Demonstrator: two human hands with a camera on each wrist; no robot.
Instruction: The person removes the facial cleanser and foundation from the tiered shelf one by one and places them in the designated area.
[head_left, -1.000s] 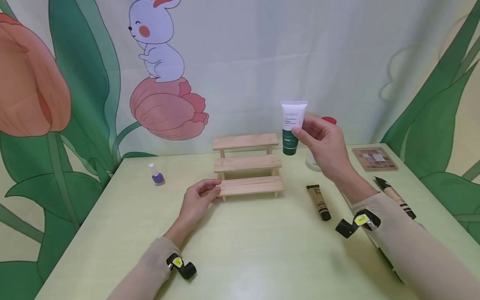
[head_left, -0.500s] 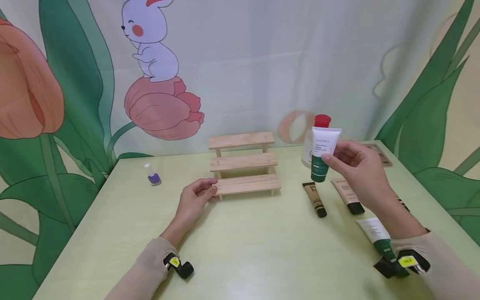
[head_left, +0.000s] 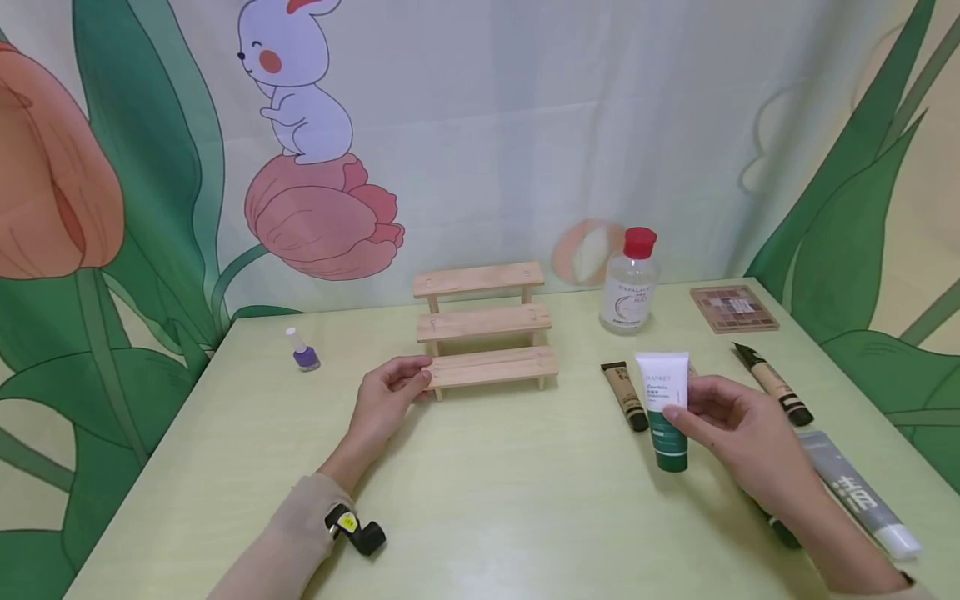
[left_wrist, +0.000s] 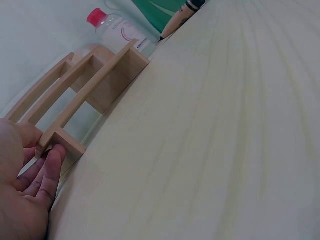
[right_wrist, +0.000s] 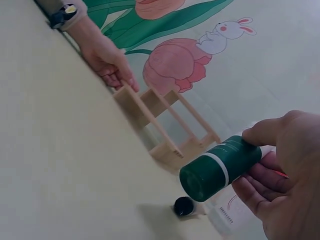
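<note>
My right hand (head_left: 753,437) pinches a white and green squeeze tube (head_left: 663,383) between thumb and fingers, cap end down, over the right part of the table. In the right wrist view the tube's green cap end (right_wrist: 215,170) faces the camera. My left hand (head_left: 384,406) grips the left end of the lowest step of a three-step wooden display stand (head_left: 491,367). The left wrist view has the thumb and fingers around that corner of the stand (left_wrist: 92,87). A small gold-brown tube (head_left: 622,393) lies just left of the held one.
A clear bottle with a red cap (head_left: 628,292) stands behind, near a makeup palette (head_left: 733,309). A beige tube with black ends (head_left: 772,383) and a grey tube (head_left: 855,492) lie at right. Another tube (head_left: 783,532) is mostly hidden under my right hand. Purple nail polish (head_left: 303,353) stands left.
My right hand has carried the white and green tube from beside the stand's upper steps rightward and down toward the front. My left hand keeps its grip on the stand.
</note>
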